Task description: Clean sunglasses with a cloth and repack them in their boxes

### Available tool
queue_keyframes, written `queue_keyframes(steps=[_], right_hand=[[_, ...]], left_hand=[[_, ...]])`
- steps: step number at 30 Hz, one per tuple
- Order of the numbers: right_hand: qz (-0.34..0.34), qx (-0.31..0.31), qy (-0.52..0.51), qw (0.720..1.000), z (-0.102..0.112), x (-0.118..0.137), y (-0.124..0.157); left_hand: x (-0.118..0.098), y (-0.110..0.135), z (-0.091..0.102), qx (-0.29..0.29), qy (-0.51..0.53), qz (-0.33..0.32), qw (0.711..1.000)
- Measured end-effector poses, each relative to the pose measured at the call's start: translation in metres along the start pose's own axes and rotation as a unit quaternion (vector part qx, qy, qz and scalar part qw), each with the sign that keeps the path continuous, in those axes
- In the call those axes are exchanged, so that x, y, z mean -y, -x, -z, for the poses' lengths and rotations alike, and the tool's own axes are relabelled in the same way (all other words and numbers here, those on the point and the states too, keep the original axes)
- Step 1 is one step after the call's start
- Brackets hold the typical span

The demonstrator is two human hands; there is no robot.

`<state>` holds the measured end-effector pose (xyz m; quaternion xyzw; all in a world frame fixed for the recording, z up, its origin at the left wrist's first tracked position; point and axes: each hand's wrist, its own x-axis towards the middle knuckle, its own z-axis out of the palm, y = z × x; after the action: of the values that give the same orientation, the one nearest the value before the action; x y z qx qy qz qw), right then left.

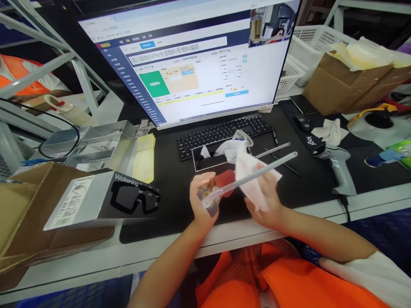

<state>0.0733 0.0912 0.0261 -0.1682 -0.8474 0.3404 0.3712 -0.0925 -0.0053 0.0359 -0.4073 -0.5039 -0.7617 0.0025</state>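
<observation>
My left hand [204, 199] is closed around the front of a pair of sunglasses [230, 187] with reddish lenses and clear, translucent temples. Both temples stick out to the right, unfolded. A white cloth or tissue [248, 182] is gripped in my right hand [268, 199], and one temple passes in front of it. Fingers cover part of the lenses. Just beyond my hands, a crumpled white wrapper or plastic bag [229, 149] lies on a dark, white-edged rectangle [210, 162] in front of the keyboard.
A monitor [192, 64] stands behind the keyboard [221, 133]. On the left are a Wakening box [104, 194], an open carton [41, 184] and yellow label sheets [144, 158]. To the right lie a barcode scanner [337, 160], a mouse [302, 123] and a brown paper box [343, 81].
</observation>
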Motion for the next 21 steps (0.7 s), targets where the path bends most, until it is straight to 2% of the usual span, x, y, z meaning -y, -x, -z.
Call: queue_keyframes(steps=[3,6,10,12,16,18,21], right_hand=[[0.111,0.101,0.122,0.981,-0.013,0.008,-0.008],[0.141,0.128,0.164,0.968,-0.017,0.006,-0.014],[0.120,0.108,0.210,0.964,-0.016,-0.005,-0.018],[0.105,0.100,0.226,0.963,-0.015,-0.008,-0.020],[0.086,0.082,0.249,0.961,-0.012,-0.008,-0.022],[0.101,0.062,0.234,0.965,-0.006,-0.010,-0.021],[0.129,-0.031,0.179,0.975,0.006,-0.014,-0.018]], left_hand=[[-0.003,0.005,-0.004,0.016,0.022,-0.003,1.000],[-0.006,0.008,-0.002,0.017,0.010,0.025,0.999],[-0.002,0.010,0.005,-0.017,-0.005,0.125,0.992],[0.003,0.010,0.007,-0.029,-0.002,0.141,0.990],[0.007,0.009,0.007,-0.027,0.024,0.129,0.991],[0.005,0.006,0.005,-0.013,0.031,0.123,0.992],[-0.001,0.001,0.003,-0.021,0.010,0.069,0.997]])
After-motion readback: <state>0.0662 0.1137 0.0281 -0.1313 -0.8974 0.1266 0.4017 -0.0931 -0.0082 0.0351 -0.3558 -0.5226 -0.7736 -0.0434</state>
